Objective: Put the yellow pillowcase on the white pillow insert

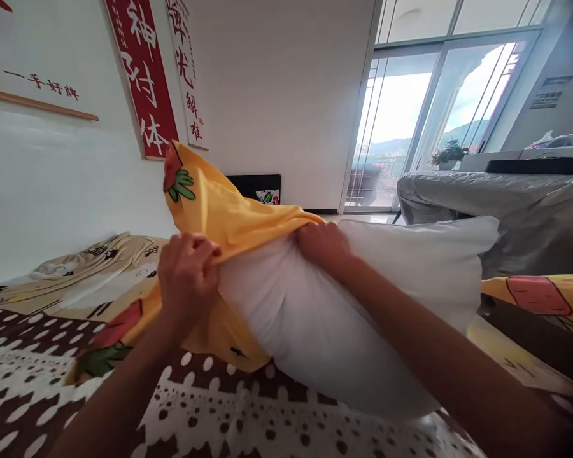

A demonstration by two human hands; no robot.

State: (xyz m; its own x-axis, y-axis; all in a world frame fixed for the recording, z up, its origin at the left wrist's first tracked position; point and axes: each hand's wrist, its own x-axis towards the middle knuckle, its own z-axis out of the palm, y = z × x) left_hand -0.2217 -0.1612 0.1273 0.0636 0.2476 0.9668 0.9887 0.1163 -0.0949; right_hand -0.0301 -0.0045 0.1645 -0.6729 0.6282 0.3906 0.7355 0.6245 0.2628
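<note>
Left wall: red scroll with white characters, narrow white scroll just beside it. Back right — sliding glass door, hills and sky beyond. Potted plant near the door, behind plastic-covered furniture. Tan patterned blanket along left wall — dotted brown-and-white bedding in front.

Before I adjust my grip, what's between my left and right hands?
In the head view, the end of the white pillow and the yellow pillowcase's edge lie between the left hand and right hand.
</note>
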